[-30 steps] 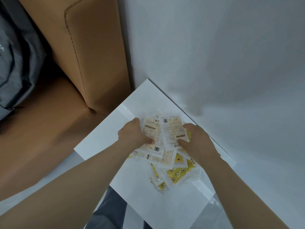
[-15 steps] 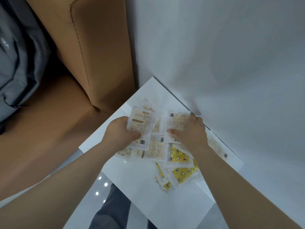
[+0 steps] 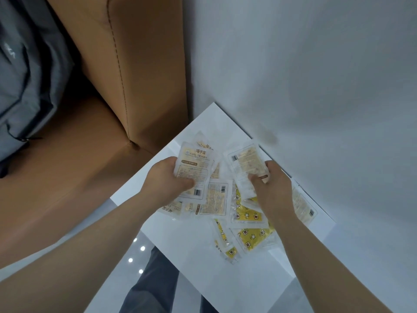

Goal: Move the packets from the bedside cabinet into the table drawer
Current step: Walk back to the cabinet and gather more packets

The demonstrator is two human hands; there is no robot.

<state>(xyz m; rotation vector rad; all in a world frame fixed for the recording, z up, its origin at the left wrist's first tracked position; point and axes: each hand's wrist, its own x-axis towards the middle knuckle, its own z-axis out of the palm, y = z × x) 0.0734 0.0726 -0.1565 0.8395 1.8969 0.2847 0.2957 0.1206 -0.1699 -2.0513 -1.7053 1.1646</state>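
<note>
Head view: our left hand [image 3: 165,180] grips a packet stack [image 3: 195,170] at ten o'clock of the loose packets [image 3: 248,222]; our right hand [image 3: 274,190] pinches one packet [image 3: 247,164] at twelve.

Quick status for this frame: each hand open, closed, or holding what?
Left hand: closed, gripping the labelled cream packet.
Right hand: closed, pinching a second cream packet.
</note>
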